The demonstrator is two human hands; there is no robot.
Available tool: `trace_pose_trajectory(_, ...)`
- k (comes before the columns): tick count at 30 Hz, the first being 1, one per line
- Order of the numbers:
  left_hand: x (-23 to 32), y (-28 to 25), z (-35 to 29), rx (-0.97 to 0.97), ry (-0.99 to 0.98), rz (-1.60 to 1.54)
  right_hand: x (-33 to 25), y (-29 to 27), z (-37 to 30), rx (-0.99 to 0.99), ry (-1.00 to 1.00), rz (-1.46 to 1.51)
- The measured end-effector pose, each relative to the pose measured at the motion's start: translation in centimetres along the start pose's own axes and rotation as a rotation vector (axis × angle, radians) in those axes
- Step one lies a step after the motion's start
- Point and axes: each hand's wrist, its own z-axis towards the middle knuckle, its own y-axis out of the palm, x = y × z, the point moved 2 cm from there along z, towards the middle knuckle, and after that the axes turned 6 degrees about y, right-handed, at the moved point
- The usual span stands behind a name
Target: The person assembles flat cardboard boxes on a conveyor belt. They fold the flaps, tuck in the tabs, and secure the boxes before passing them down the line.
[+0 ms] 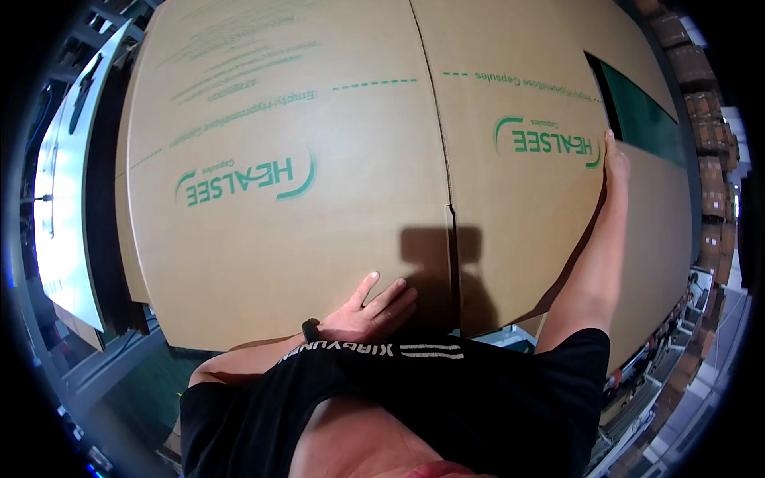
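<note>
So the big flat brown corrugated cardboard sheet with green print [343, 231] is spread out right in front of the torso, up against the black T-shirt [478, 390]. Judging by looks, it'd be light for its size, stiff along the panels but floppy at the fold, a bit slick, and easily creased at corners. It's probably best held by opposite outer edges, with the slotted end of the fold kept supported. The bare left hand [370, 315] is laid on it near the close edge, fingers spread wide, nothing gripped. The bare right hand [617, 163] is placed at its right edge; how far those fingers are closed, or whether they're hooked underneath, can't be told. Count: 1 sheet on top, 2 main panels, 1 fold line, 2 green logos, 2 hands, 1 black wristband [311, 330], and at least 1 plain brown cardboard layer [657, 207] peeking out at right. The brown cartons [705, 151] beyond can't be counted reliably.
</note>
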Motion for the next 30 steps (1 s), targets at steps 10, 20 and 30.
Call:
trace_pose_trajectory(10,0.6,0.9,0.3,0.030,-0.020,0.032,-2.4,-1.1,-4.3,0.104,0.051,-0.194)
trace_pose_trajectory(20,1.7,-5.4,1.3,-0.074,-0.170,-0.255,-1.5,-1.2,-3.8,0.005,-0.074,-0.067)
trace_pose_trajectory(30,6.3,-5.0,-0.4,0.041,-0.517,-0.105,-0.2,-2.8,-5.6,-0.095,-0.123,-0.003)
